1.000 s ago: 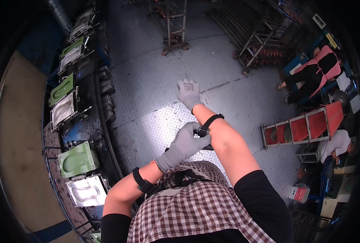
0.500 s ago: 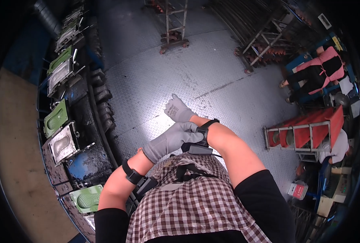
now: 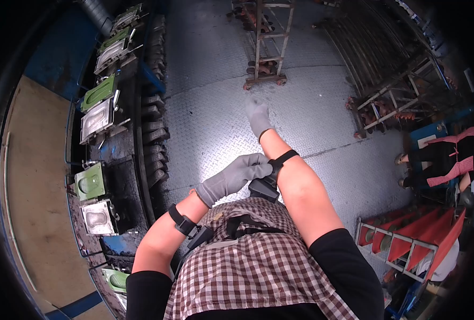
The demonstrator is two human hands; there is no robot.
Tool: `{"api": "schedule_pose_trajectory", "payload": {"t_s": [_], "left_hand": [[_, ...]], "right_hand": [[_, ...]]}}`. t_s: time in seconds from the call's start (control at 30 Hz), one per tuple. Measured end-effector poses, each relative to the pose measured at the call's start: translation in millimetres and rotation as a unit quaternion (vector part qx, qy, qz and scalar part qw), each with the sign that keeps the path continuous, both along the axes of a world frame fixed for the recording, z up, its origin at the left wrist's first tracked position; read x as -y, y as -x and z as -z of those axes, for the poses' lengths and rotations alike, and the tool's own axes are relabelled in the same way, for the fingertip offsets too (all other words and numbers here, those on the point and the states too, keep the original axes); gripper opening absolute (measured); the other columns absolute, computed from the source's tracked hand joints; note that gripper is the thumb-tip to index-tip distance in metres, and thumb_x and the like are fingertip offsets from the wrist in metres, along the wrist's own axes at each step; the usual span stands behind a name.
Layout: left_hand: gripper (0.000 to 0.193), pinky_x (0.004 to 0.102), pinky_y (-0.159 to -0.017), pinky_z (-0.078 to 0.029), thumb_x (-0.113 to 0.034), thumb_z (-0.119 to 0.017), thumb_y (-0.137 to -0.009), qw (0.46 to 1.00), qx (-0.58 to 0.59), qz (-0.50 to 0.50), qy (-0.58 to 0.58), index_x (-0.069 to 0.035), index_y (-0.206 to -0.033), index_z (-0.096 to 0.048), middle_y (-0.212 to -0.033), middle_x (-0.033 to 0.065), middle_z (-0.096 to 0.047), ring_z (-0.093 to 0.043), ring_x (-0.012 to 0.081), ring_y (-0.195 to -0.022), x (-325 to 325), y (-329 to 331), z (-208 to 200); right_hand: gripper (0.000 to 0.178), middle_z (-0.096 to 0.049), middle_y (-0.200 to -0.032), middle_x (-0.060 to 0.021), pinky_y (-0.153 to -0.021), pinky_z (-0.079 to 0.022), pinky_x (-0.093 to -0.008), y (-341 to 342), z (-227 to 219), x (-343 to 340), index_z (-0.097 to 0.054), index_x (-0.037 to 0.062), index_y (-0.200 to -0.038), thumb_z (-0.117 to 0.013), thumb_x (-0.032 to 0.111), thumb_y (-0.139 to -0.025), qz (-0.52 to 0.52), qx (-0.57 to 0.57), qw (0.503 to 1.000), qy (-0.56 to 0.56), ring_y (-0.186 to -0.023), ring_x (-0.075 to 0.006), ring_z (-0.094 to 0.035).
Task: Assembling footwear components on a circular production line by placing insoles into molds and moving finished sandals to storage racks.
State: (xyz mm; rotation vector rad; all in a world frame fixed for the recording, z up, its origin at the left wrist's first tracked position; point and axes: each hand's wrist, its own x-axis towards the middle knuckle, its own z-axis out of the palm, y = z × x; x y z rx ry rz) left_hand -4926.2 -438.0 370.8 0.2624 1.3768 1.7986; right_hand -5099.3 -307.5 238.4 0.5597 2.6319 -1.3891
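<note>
My left hand (image 3: 236, 178), in a grey work glove, is closed on the black strap (image 3: 284, 159) around my right forearm, its fingertips pinching it near the buckle. A dark box-shaped device (image 3: 264, 189) hangs from that strap just below the fingers. My right hand (image 3: 258, 117), gloved in grey too, reaches away from me over the metal floor. Its fingers are blurred, so their pose is unclear, and no object shows in it. Another device (image 3: 198, 234) sits strapped to my left forearm, above the checked apron (image 3: 247, 272) I wear.
At left runs a bench with several opened metal moulds (image 3: 97, 118) and green plates (image 3: 90, 181); dark moulded pieces (image 3: 154, 128) line its side. Wheeled racks (image 3: 271, 48) stand ahead and at far right. A red-shelved cart (image 3: 407, 242) is at right, near a person in a pink apron (image 3: 455, 160).
My right arm has stretched farther forward. My left hand has shifted slightly along with the strap, still gripping. The view has turned, so the bench and racks sit farther right.
</note>
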Motion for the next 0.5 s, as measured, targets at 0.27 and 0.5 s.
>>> {"api": "schedule_pose_trajectory", "payload": {"t_s": [0.27,0.5], "left_hand": [[0.021,0.026,-0.084,-0.053,-0.021,-0.062,-0.102,0.997,-0.059,0.039,0.022,-0.002,-0.109,-0.065,-0.098,0.0016,-0.069,-0.063,0.0084,-0.09,-19.4,131.0,-11.9],[0.025,0.0262,-0.088,-0.052,-0.014,-0.064,-0.099,0.99,-0.074,0.034,0.118,0.001,-0.119,-0.065,-0.102,0.0046,-0.07,-0.065,0.0098,-0.093,-39.9,215.8,-35.6]], "right_hand": [[0.04,-0.065,-0.134,-0.0089,-0.104,-0.04,-0.0376,177.7,107.7,-21.2,-0.065,0.0144,-0.129,-0.05,0.038,-0.1,0.075,0.019,0.945,0.317,-0.126,-0.027,-0.058],[0.039,-0.073,-0.115,-0.0138,-0.091,-0.052,-0.0397,210.7,108.7,-38.6,-0.073,0.0111,-0.113,-0.053,0.04,-0.096,0.197,-0.069,0.932,0.297,-0.108,-0.033,-0.069]]}}
